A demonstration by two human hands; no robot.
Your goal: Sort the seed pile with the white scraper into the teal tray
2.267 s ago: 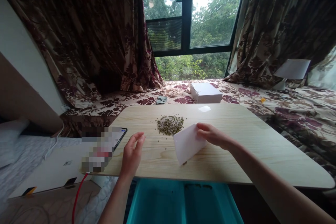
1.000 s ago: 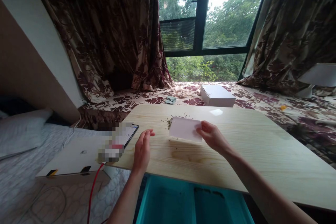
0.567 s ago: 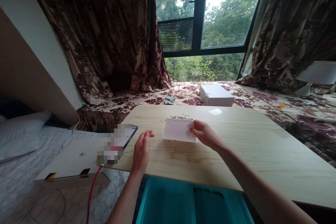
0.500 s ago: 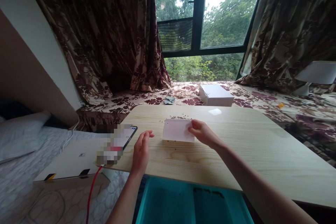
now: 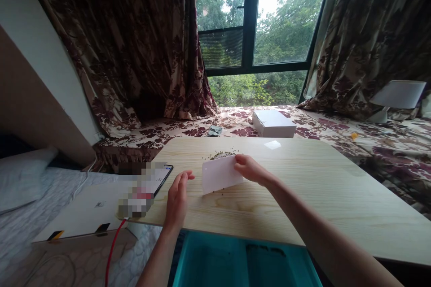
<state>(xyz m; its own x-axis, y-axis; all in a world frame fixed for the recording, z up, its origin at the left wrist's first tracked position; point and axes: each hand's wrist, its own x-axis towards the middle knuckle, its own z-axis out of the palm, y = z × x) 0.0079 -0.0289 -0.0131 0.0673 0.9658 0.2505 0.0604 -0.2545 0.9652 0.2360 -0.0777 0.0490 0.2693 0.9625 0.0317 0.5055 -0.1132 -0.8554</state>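
My right hand (image 5: pixel 251 169) pinches the right edge of a white sheet of paper (image 5: pixel 220 175), which is tilted over the wooden table (image 5: pixel 286 197). Behind the paper lies a scatter of small dark grains, maybe seeds (image 5: pixel 225 154); part of them is hidden by the sheet. A few stray grains sit in front of its lower edge. To the left of the paper, my left hand (image 5: pixel 178 195) is held above the table with its fingers stretched out, holding nothing and apart from the sheet.
A phone (image 5: pixel 163 181) with a red cable (image 5: pixel 112 246) is at the table's left edge. Below the front edge is a teal divided bin (image 5: pixel 208 260). On the patterned ledge behind are a white box (image 5: pixel 274 124), a grey-green cloth (image 5: pixel 214 131) and a lamp (image 5: pixel 399 94).
The paper has tilted, its left end dropping lower, and more of the grain pile shows behind it. The whole view has shifted slightly. My left hand stays beside the paper.
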